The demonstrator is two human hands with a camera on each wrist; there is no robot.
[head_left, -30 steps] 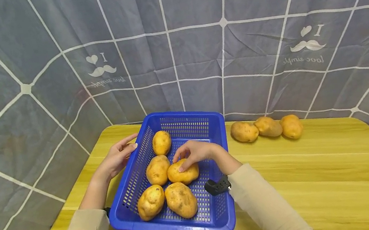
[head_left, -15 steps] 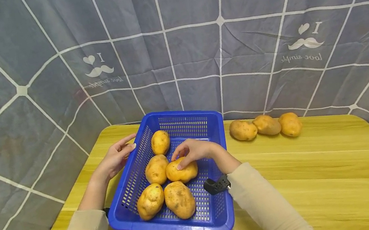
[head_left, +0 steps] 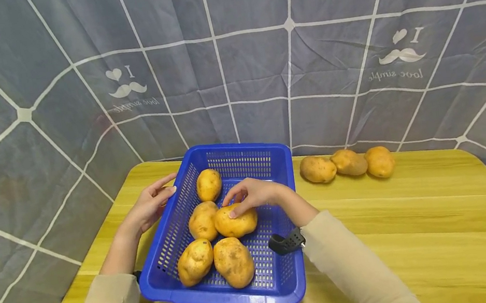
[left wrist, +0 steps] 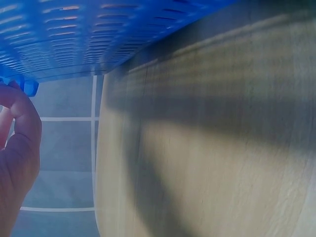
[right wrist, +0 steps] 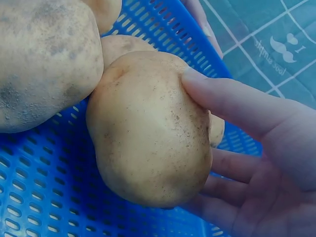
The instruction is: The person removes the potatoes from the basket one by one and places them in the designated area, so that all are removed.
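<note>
My right hand (head_left: pixel 253 195) holds a yellow potato (head_left: pixel 240 223) inside the blue plastic basket (head_left: pixel 256 302), thumb on one side and fingers on the other, as the right wrist view shows of the potato (right wrist: pixel 148 133). Several other potatoes lie in the basket: one at the back (head_left: pixel 208 185), one touching the held potato on its left (head_left: pixel 203 221), and two at the front (head_left: pixel 195 262) (head_left: pixel 234 263). My left hand (head_left: pixel 150 207) grips the basket's left rim, thumb on the edge. In the left wrist view the left hand (left wrist: pixel 22 138) is partly cut off.
Three more potatoes (head_left: pixel 348 163) lie in a row on the wooden table (head_left: pixel 423 219), to the right of the basket near the back edge. A grey curtain (head_left: pixel 254 66) with white lines hangs behind and to the left. A black strap (head_left: pixel 287 243) sits on the right wrist.
The view has shifted slightly. The held potato has risen a little against its neighbours, still in my right hand. My left hand stays at the basket's rim.
</note>
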